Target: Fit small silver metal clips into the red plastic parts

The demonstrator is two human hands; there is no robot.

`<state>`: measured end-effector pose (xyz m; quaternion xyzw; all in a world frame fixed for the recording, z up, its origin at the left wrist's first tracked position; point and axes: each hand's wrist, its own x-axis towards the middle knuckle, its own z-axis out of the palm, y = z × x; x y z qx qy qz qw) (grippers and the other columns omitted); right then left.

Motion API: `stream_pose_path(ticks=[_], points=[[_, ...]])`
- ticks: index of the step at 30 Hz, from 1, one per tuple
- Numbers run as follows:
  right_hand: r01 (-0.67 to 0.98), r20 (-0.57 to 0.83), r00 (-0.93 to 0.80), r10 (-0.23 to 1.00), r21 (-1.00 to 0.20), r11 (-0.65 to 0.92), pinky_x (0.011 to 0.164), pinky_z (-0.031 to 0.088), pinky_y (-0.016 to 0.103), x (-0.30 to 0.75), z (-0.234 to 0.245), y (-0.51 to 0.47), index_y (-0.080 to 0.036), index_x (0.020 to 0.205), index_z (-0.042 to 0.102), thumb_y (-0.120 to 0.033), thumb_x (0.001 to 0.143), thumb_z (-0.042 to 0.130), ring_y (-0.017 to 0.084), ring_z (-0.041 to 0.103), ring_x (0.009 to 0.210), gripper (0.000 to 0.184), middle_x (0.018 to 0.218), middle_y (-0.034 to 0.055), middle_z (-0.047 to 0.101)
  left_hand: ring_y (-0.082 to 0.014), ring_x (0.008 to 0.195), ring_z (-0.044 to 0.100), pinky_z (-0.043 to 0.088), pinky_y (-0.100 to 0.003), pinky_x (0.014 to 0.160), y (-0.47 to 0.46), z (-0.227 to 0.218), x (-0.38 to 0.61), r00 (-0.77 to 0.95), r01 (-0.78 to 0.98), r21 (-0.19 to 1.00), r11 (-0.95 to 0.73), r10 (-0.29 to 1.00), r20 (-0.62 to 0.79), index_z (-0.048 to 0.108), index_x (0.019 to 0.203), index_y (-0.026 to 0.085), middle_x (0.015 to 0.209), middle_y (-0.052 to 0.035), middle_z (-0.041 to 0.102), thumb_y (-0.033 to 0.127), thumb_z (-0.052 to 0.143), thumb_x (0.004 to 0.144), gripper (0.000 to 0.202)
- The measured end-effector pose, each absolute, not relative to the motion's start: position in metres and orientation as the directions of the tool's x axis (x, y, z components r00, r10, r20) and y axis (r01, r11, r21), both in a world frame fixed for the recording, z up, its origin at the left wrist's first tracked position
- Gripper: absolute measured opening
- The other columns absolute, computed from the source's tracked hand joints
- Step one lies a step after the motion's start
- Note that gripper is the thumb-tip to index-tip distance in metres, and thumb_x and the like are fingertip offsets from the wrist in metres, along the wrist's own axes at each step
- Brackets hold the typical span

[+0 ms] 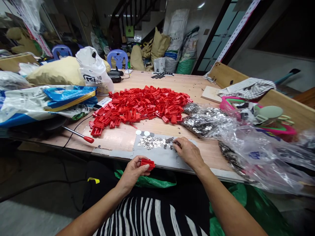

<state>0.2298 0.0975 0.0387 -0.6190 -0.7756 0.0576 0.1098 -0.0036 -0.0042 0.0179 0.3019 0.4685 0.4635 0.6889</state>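
My left hand (134, 170) is closed on a small red plastic housing (148, 163), held just off the near edge of the wooden table (123, 136). My right hand (188, 151) rests on a grey mat (159, 154), fingertips pinched at the right end of a small heap of tiny metal pieces (152, 142); what it pinches is too small to make out. Beyond the mat lies a large pile of the same red housings (142, 105).
Clear bags of metal parts (204, 121) lie to the right, beside a pink basket (258, 118). A red-handled screwdriver (78, 134) lies at left, near blue-and-white sacks (44, 101). A white plastic bag (93, 70), chairs and sacks are further back.
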Motion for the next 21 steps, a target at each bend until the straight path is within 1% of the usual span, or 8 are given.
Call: stream_pose_path(ticks=[3,6,9,11,13,15,21], points=[[0.935,0.111,-0.27,0.956,-0.208,0.288,0.066,0.04,0.027,0.219,0.034,0.092,-0.024,0.097,0.063,-0.033,0.087,0.055,0.018,0.062,0.084,0.016,0.098,0.0025,0.066,-0.0193,0.082,0.068,0.054,-0.03,0.072,-0.004,0.018,-0.004,0.127,-0.362,0.848,0.388,0.921,-0.368,0.057,0.099,0.015,0.091,-0.0081,0.072,0.037,0.078,0.066,0.045],[0.935,0.132,-0.303,0.944,-0.154,0.321,0.064,0.04,0.027,0.21,0.03,0.089,-0.023,0.098,0.062,-0.037,0.086,0.057,0.019,0.062,0.086,0.019,0.098,0.003,0.067,-0.0192,0.082,0.068,0.054,-0.03,0.072,-0.004,0.017,-0.004,0.123,-0.361,0.849,0.386,0.922,-0.367,0.057,0.099,0.015,0.091,-0.0079,0.071,0.036,0.078,0.066,0.044],[0.945,0.115,-0.301,0.947,-0.097,0.312,0.062,0.039,0.027,0.204,0.03,0.088,-0.023,0.096,0.061,-0.033,0.088,0.053,0.019,0.063,0.083,0.015,0.097,0.0029,0.068,-0.0191,0.083,0.068,0.054,-0.03,0.072,-0.005,0.017,-0.004,0.123,-0.362,0.85,0.384,0.923,-0.365,0.056,0.099,0.015,0.091,-0.0082,0.071,0.036,0.078,0.067,0.044],[0.948,0.116,-0.297,0.948,-0.081,0.307,0.062,0.039,0.027,0.203,0.031,0.088,-0.023,0.097,0.061,-0.029,0.089,0.049,0.019,0.064,0.081,0.016,0.097,0.0036,0.069,-0.0191,0.083,0.068,0.054,-0.03,0.072,-0.005,0.016,-0.004,0.124,-0.365,0.849,0.383,0.923,-0.363,0.056,0.099,0.015,0.091,-0.0083,0.071,0.036,0.078,0.067,0.044],[0.953,0.126,-0.282,0.951,-0.082,0.293,0.063,0.039,0.028,0.204,0.033,0.089,-0.023,0.1,0.061,-0.027,0.09,0.046,0.019,0.064,0.08,0.019,0.098,0.0046,0.07,-0.0189,0.082,0.068,0.054,-0.03,0.072,-0.005,0.016,-0.004,0.123,-0.369,0.848,0.38,0.925,-0.361,0.056,0.099,0.015,0.091,-0.0081,0.071,0.036,0.078,0.067,0.044],[0.962,0.116,-0.248,0.962,-0.088,0.259,0.062,0.038,0.028,0.206,0.034,0.089,-0.023,0.099,0.062,-0.027,0.09,0.046,0.019,0.064,0.078,0.019,0.096,0.0049,0.071,-0.019,0.082,0.068,0.054,-0.03,0.072,-0.005,0.015,-0.004,0.121,-0.37,0.848,0.378,0.925,-0.36,0.056,0.099,0.015,0.091,-0.008,0.071,0.036,0.078,0.066,0.045],[0.971,0.073,-0.175,0.982,-0.151,0.184,0.059,0.034,0.026,0.216,0.039,0.088,-0.023,0.084,0.063,-0.028,0.088,0.047,0.018,0.063,0.073,0.016,0.085,0.0035,0.072,-0.0185,0.082,0.068,0.055,-0.03,0.073,-0.005,0.015,-0.004,0.123,-0.37,0.85,0.375,0.926,-0.356,0.056,0.1,0.015,0.091,-0.0081,0.071,0.036,0.078,0.067,0.045]])
